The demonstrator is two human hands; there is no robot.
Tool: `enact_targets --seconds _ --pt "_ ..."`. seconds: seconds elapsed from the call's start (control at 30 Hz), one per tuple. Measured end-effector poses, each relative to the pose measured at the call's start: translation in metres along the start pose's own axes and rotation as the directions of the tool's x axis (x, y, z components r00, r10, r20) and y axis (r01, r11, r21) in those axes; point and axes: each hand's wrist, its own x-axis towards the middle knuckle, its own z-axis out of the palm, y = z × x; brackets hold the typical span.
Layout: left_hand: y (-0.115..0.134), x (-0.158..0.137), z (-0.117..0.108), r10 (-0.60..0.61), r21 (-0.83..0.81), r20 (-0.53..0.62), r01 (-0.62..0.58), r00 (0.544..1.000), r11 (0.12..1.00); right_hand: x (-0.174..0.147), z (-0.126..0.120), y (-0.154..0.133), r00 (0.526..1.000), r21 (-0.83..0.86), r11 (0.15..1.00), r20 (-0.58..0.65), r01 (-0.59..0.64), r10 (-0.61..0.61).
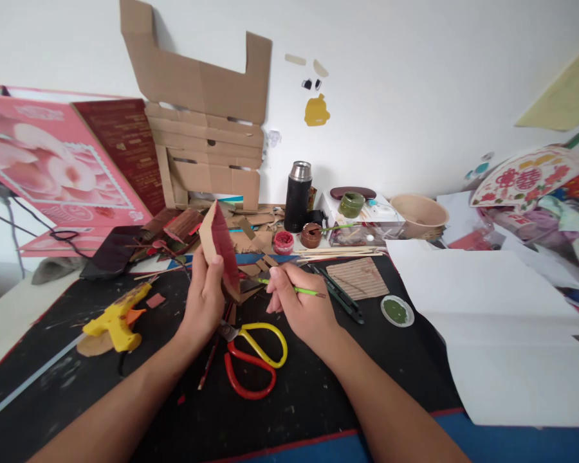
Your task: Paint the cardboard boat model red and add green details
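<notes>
Held upright in my left hand point(203, 292) is a folded cardboard piece point(222, 247), plain brown on its left face and painted dark red on its right face. My thumb presses on its near edge. My right hand point(302, 299) pinches a thin green-handled paintbrush point(305, 292), its front end pointing left at the red face. Whether the tip touches the cardboard I cannot tell. Below both hands lie scissors point(255, 360) with one yellow and one red handle. A dark thin brush point(207, 363) lies to their left.
A yellow glue gun point(118, 318) lies left on the black mat point(318, 392). Behind stand a red paint jar point(284, 242), a brown paint jar point(311, 235) and a black thermos point(298, 199). To the right are a utility knife point(340, 296), corrugated card point(358, 278), a green paint lid point(397, 311) and white paper point(502, 308).
</notes>
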Motion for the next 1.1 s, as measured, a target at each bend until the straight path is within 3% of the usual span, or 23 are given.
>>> enact_targets --seconds 0.2,0.33,0.43,0.53,0.63,0.77,0.83,0.97,1.1 --pt "0.0008 -0.0010 0.0005 -0.037 -0.008 0.016 0.037 0.999 0.999 -0.0015 0.0019 -0.0015 1.000 0.102 0.995 0.011 0.023 -0.024" --pt "0.0013 -0.0034 0.0013 -0.031 -0.014 0.052 0.032 0.998 0.999 -0.0019 0.0010 -0.0077 0.992 -0.047 0.996 0.103 0.080 -0.075" --pt "-0.0020 -0.0005 0.0001 -0.028 -0.009 0.006 0.028 1.000 1.000 -0.0007 -0.0025 -0.0061 0.995 -0.143 0.986 0.057 0.086 -0.078" --pt "-0.0040 0.0018 -0.0008 -0.019 -0.004 -0.014 0.019 1.000 1.000 -0.0002 -0.0036 -0.0018 0.998 -0.070 0.996 -0.003 0.062 -0.062" --pt "-0.0016 0.0001 0.0002 -0.031 0.002 0.015 0.031 0.999 1.000 -0.0013 -0.0009 -0.0020 0.998 0.029 0.998 0.018 0.057 -0.058" --pt "0.0023 -0.0034 0.0022 -0.021 -0.018 0.051 0.022 0.998 1.000 -0.0015 0.0012 -0.0068 0.985 -0.103 0.984 0.113 0.144 -0.132" --pt "0.0024 -0.0032 0.0021 -0.020 -0.005 0.047 0.020 0.999 1.000 -0.0006 -0.0004 -0.0070 0.984 -0.153 0.975 0.100 0.161 -0.147" --pt "0.0020 -0.0016 0.0014 -0.037 0.030 0.021 0.036 0.999 0.999 0.0001 -0.0041 -0.0050 0.996 -0.111 0.990 0.016 0.089 -0.088" --pt "0.0039 -0.0036 0.0034 -0.032 -0.003 0.041 0.033 0.999 0.999 -0.0012 -0.0018 -0.0083 0.992 -0.073 0.992 0.071 0.105 -0.100"
